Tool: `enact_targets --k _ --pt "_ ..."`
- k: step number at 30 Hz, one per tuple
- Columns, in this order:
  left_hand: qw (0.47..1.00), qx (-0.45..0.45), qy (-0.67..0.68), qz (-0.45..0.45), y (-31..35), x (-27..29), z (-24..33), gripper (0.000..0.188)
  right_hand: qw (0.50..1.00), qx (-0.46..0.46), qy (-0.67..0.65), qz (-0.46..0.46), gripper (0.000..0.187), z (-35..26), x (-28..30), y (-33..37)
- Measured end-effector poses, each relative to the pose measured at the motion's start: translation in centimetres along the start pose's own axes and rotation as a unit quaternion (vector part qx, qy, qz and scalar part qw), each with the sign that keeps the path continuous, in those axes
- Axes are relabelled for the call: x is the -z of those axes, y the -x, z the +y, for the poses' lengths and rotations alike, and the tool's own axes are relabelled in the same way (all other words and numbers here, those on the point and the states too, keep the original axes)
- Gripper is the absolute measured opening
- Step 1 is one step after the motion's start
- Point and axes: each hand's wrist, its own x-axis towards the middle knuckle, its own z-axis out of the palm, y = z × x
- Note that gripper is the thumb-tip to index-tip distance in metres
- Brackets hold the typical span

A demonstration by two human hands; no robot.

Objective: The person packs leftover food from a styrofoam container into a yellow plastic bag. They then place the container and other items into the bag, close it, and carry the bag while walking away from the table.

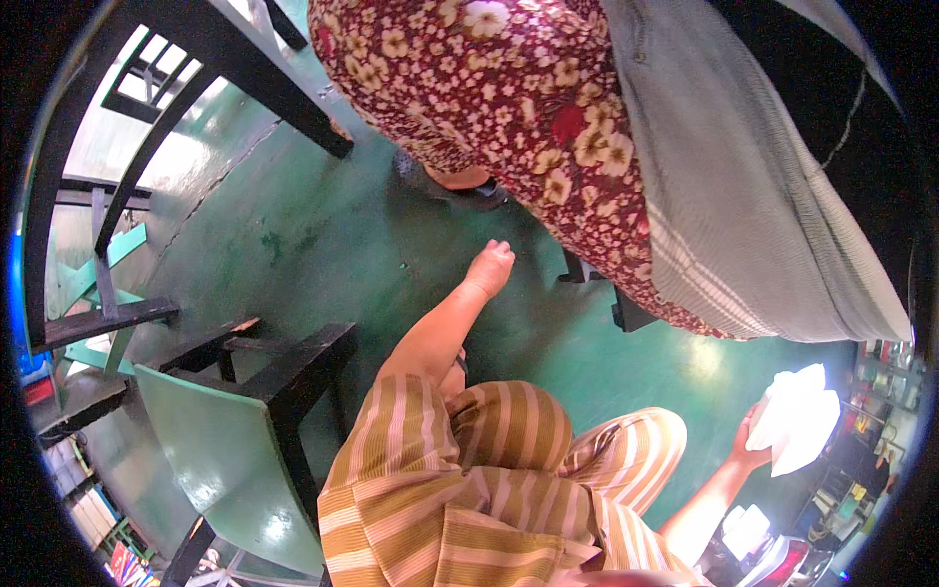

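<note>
My left hand point(492, 268) reaches forward over the green floor, near the middle of the view. Its fingers are curled closed, and whatever they may hold is hidden. Out to the right, my right hand point(751, 438) grips a bright white sheet point(797, 416) with loose, folded edges. Glare washes it out, so I cannot tell whether it is paper or cloth. Close ahead of my left hand hangs another person's red floral garment point(489, 88), with a grey cloth point(734, 186) over its right side. That person's foot point(458, 177) shows below the hem.
A chair with a pale green panel point(220, 450) and dark legs stands at my left. Dark wooden furniture point(245, 68) rises at the upper left. The green floor point(293, 215) has a long crack. Cluttered shelves point(871, 430) line the right rim; books point(93, 514) sit at lower left.
</note>
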Motion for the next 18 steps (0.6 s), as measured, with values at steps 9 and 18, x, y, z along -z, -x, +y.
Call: enact_targets --k 9,18 --pt "0.993 -0.065 -0.072 0.069 -4.0 -3.9 -0.9 0.012 0.995 -0.013 -0.021 -0.102 0.048 -1.2 5.9 -2.0" --pt "0.985 0.087 0.123 0.085 -12.5 -3.5 -3.0 0.019 0.989 -0.028 -0.024 -0.141 0.05 -2.2 6.9 -1.7"
